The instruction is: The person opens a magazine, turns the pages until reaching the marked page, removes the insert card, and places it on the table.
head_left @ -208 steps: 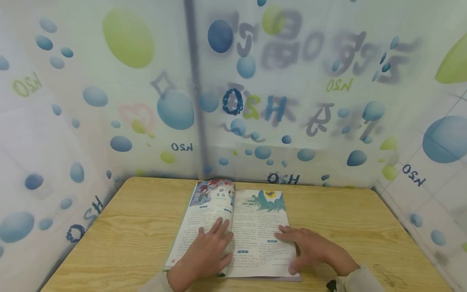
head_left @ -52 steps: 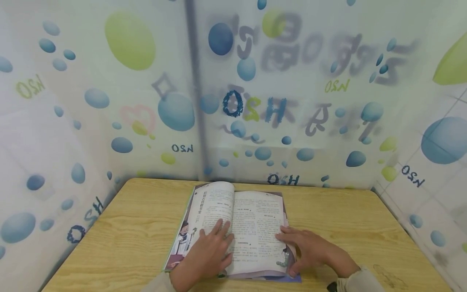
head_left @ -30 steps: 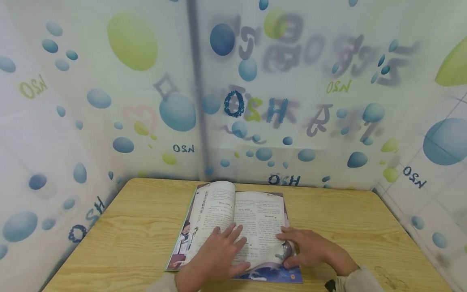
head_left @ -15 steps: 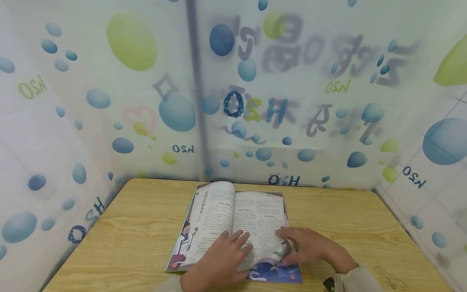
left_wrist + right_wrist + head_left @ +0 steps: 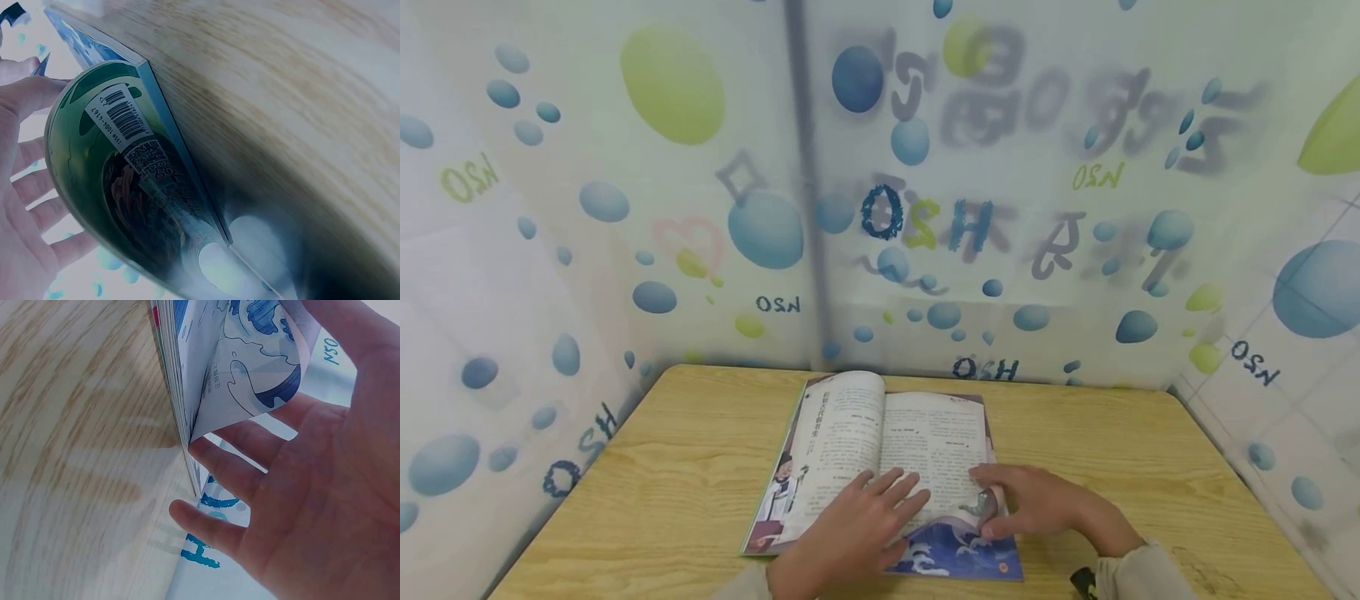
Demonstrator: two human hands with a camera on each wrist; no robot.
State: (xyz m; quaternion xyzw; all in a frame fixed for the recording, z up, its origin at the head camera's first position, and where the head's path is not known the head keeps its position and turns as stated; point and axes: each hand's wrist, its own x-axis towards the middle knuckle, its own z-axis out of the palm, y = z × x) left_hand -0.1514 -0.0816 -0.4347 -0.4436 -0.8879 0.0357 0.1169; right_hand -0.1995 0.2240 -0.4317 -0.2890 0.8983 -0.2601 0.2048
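An open magazine (image 5: 842, 437) lies on the wooden table, its left pages bulging upward. My left hand (image 5: 861, 521) rests over the lower middle near the spine, fingers spread. In the left wrist view the green back cover (image 5: 69, 137), with a barcode label (image 5: 122, 115), curves up from the table beside that hand. My right hand (image 5: 1037, 504) pinches the lower right corner of the right page (image 5: 932, 450) between thumb and fingers. That corner is curled up, baring a blue wave picture (image 5: 955, 557) beneath. The right wrist view shows the lifted page's printed underside (image 5: 256, 394).
The light wooden table (image 5: 685, 467) extends on both sides of the magazine. A white curtain (image 5: 1075, 108) printed with blue and green drops stands close behind it and at both sides. A dark object (image 5: 1082, 582) shows at the right sleeve cuff.
Several seconds ago a different spread with a green drawing lay open. Since then pages have turned, my left hand has shifted right, and the right page's lower corner has lifted, showing blue.
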